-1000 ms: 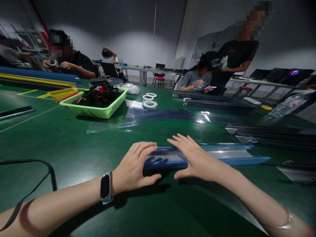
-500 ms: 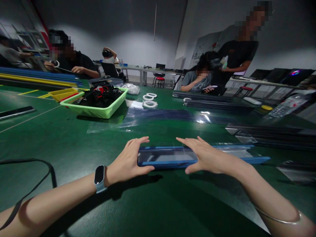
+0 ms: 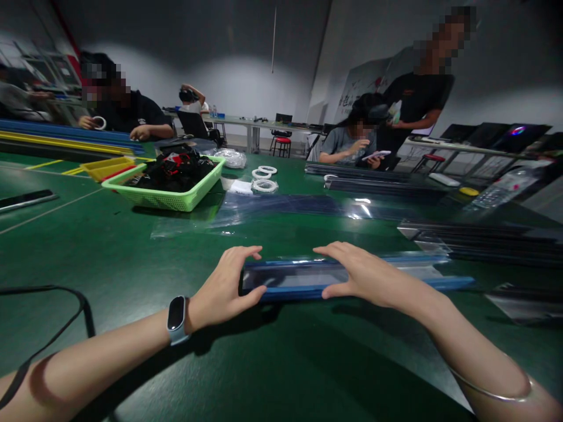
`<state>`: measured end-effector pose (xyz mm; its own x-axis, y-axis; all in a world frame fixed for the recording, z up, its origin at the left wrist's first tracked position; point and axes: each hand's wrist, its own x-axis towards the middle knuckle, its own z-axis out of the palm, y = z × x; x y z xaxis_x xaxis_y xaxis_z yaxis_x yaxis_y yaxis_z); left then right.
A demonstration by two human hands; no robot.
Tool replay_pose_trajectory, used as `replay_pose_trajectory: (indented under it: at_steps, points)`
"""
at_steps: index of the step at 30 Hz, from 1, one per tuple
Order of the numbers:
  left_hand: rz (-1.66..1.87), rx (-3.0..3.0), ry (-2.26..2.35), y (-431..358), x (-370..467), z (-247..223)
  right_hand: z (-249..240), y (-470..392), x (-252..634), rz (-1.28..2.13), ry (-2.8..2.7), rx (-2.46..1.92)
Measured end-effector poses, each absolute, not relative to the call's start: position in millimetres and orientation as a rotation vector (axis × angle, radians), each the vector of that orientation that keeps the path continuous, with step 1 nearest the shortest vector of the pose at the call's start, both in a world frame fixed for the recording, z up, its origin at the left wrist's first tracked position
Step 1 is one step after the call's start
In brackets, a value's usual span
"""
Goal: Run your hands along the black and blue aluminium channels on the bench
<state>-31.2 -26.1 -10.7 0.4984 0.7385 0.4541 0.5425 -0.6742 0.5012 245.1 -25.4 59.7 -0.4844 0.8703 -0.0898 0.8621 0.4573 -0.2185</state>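
A long blue channel-shaped profile [image 3: 299, 278], partly covered by clear film, lies across the green table [image 3: 145, 264] in front of me. My left hand [image 3: 226, 286] is at its left end, thumb along the near edge and fingers at the far edge, spanning its width. Farther right, my right hand [image 3: 363, 274] spans the profile the same way, with thumb and fingers spread apart. Beyond the profile lies a flat sheet of clear plastic film [image 3: 281, 206].
A green basket [image 3: 189, 200] of black and red items stands back left beside a yellow tray [image 3: 105, 168]. White tape rings [image 3: 264, 186] lie mid-table. Dark wrapped profiles [image 3: 475, 237] are at right. A phone [image 3: 26, 200] lies left. People sit and stand beyond the table.
My left thumb has moved slightly up and left onto the near edge of the profile. The right thumb has shifted slightly left. The whole view has shifted a little.
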Motion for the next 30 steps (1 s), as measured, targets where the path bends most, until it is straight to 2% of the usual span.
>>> replay_pose_trajectory:
  at_steps: [12, 20, 24, 30]
  points:
    - [0.82, 2.503, 1.113, -26.8, -28.2, -13.7, 57.1, -24.0, 246.2, 0.415, -2.652, -1.545]
    - [0.898, 2.59, 1.083, -28.5, -29.3, -12.2, 54.9, -24.5, 244.6, 0.404, -2.628, -1.563]
    - [0.949, 2.753, 0.937, -31.8, -31.6, -14.7, 54.7, -24.0, 245.2, 0.392, -2.627, -1.57]
    - [0.791, 2.918, 0.72, -34.4, -27.7, -17.5, 52.1, -22.3, 246.5, 0.373, -2.636, -1.555]
